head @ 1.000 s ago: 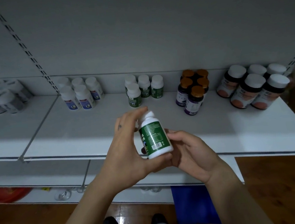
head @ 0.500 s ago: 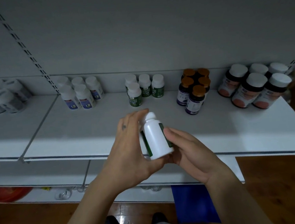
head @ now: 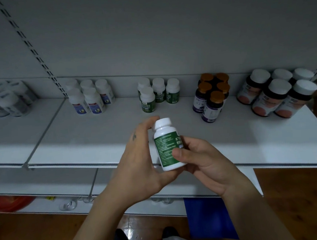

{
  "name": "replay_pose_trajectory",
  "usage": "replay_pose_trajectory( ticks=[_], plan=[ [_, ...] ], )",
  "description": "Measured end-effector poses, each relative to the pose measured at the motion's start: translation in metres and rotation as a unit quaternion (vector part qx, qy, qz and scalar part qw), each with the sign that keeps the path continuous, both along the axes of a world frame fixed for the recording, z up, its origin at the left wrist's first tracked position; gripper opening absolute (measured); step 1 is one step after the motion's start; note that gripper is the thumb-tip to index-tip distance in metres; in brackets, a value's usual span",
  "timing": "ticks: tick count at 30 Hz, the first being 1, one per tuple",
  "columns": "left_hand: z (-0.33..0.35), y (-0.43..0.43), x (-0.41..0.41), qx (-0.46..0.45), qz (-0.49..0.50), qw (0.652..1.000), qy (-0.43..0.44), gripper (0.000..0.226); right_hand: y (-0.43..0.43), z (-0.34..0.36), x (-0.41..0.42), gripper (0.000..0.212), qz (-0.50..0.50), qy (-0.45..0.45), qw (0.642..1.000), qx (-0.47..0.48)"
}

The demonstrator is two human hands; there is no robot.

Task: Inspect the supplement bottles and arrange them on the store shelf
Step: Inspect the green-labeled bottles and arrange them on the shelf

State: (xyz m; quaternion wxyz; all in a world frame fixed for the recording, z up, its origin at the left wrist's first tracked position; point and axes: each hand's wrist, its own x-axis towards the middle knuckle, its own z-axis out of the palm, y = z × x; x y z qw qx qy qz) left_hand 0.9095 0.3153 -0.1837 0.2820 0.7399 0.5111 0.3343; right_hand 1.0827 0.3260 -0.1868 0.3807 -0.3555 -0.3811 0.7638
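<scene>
The bottle [head: 167,147], white with a white cap and a green label, is upright in the middle of the frame, held in the air in front of the front edge of the shelf [head: 97,136]. The left hand [head: 138,163] cradles it from behind and below, one of its fingers [head: 148,122] reaching up beside the cap. The right hand [head: 201,160] grips the right side with curled fingers, its thumb pressed on the label.

A second ago the barcode side faced the camera, then a bare white strip; now a green panel of fine white print faces it. So the bottle is being turned about its own axis. I judge the inspection is well along and the placing is not yet begun.

The small print is too fine to read. A few larger characters at the label's right edge are partly covered by the fingers and not legible either.

Above the hands, at the back of the shelf, stand four matching green bottles [head: 158,94], the likely destination. Orange-capped bottles [head: 211,100] stand to the right and blue-labelled bottles [head: 88,99] to the left.
</scene>
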Motion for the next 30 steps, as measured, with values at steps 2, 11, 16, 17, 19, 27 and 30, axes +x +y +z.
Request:
replay_pose_trajectory(
  ticks=[2,11,16,17,19,27,30],
  plan=[
    [-0.001,0.001,0.000,0.026,-0.002,1.000,0.014,0.096,0.000,0.001,-0.001,0.044,-0.005,-0.009,1.000,0.001],
    [-0.003,0.001,-0.004,0.030,0.001,0.999,-0.016,0.096,-0.002,0.000,0.000,0.039,0.011,0.057,0.998,-0.029],
    [-0.004,0.000,-0.010,-0.037,-0.029,0.998,-0.039,0.101,0.000,-0.004,0.004,0.049,-0.029,0.000,1.000,-0.004],
    [-0.003,0.000,-0.010,-0.049,-0.032,0.997,-0.045,0.099,-0.001,-0.004,0.003,0.052,-0.038,-0.007,0.999,-0.003],
    [-0.003,0.002,-0.010,-0.058,-0.031,0.996,-0.052,0.097,-0.002,-0.003,0.003,0.054,-0.046,-0.003,0.999,-0.006],
    [-0.002,0.004,-0.007,-0.095,-0.027,0.991,-0.089,0.100,-0.002,0.000,0.005,0.042,-0.065,0.011,0.998,-0.003],
    [-0.003,0.003,-0.006,-0.100,-0.030,0.990,-0.094,0.099,-0.002,0.000,0.007,0.044,-0.068,0.002,0.998,-0.005]
  ],
)
